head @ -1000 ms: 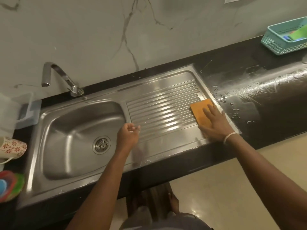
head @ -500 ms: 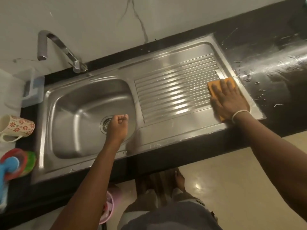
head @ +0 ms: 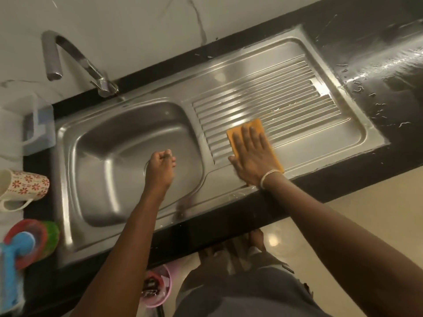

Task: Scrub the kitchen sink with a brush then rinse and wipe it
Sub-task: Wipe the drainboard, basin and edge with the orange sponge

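The steel sink (head: 68,179) has a bowl on the left and a ribbed drainboard (head: 286,92) on the right. My right hand (head: 254,156) lies flat, fingers spread, pressing an orange cloth (head: 256,128) onto the left end of the drainboard near its front rim. My left hand (head: 161,165) hovers over the bowl as a loose fist with nothing in it, covering most of the drain. The curved tap (head: 68,53) stands behind the bowl and no water runs from it. A blue-handled brush (head: 13,259) lies at the far left edge.
A flowered mug (head: 25,186) lies on its side left of the sink. A clear plastic holder (head: 36,124) stands behind it. Red and green scrubbers (head: 39,236) sit by the brush. The black counter (head: 377,65) to the right is wet and streaked. A pink bowl (head: 158,289) sits on the floor.
My right hand has slid the orange cloth from the right end of the drainboard to its left end. My left hand has closed and stayed over the bowl. The camera tilted down.
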A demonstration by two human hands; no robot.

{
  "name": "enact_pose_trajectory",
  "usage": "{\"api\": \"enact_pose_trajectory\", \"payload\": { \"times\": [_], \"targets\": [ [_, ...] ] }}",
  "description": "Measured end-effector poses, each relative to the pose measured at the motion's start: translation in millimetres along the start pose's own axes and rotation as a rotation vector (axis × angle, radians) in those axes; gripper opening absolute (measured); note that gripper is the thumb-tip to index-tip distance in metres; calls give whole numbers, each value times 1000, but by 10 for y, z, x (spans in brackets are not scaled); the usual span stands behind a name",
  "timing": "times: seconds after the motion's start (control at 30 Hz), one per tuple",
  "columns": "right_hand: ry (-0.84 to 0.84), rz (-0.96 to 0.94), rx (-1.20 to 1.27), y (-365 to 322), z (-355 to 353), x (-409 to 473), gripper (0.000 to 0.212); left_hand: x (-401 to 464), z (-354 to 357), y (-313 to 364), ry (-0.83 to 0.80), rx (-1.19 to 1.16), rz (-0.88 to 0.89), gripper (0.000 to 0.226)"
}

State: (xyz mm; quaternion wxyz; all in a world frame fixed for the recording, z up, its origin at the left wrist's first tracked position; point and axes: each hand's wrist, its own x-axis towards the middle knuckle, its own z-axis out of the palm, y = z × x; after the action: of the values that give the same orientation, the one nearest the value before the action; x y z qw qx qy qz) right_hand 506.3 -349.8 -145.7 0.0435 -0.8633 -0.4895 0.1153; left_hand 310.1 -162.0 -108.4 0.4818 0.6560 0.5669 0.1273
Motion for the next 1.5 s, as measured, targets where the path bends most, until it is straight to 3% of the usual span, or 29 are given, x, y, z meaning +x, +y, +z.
{"api": "enact_pose_trajectory", "payload": {
  "times": [0.17,0.4,0.47,0.6,0.77,0.87,0.9,0.93,1.0,1.07,1.2,1.3,1.4,1.5],
  "targets": [
    [-42,-44,32,-536,72,-1,66,87,-26,44,-45,22,8,18],
    [-123,-287,120,-979,84,-18,53,-8,-17,183,-18,58,27,30],
    [-143,-287,363,-1056,-53,-57,50,-82,12,239,-2,58,36,33],
    [-231,-121,1081,-1238,-369,-313,41,-219,37,358,51,53,47,42],
    [-181,348,1760,-754,-506,-460,36,-391,56,410,77,-81,85,34],
    [-117,504,1992,-27,-733,-428,80,-472,146,392,13,-71,64,43],
    [-62,526,1989,224,-868,-423,82,-477,190,375,-9,-52,59,53],
    [15,565,1947,488,-1003,-407,69,-488,231,368,-23,-21,55,61],
    [299,611,1582,967,-1326,-367,41,-503,316,356,-27,58,37,58],
    [440,466,1121,1382,-1477,-191,42,-523,382,358,-53,120,6,49],
    [211,294,603,1983,-1127,305,62,-465,482,408,-146,203,15,48],
    [-19,334,522,2004,-838,590,81,-385,527,467,-176,299,47,44],
    [40,283,228,1941,-775,644,84,-296,523,513,-190,324,62,42],
    [-4,299,-2,2074,-738,645,82,-148,447,454,-255,302,53,44]
  ]
}}
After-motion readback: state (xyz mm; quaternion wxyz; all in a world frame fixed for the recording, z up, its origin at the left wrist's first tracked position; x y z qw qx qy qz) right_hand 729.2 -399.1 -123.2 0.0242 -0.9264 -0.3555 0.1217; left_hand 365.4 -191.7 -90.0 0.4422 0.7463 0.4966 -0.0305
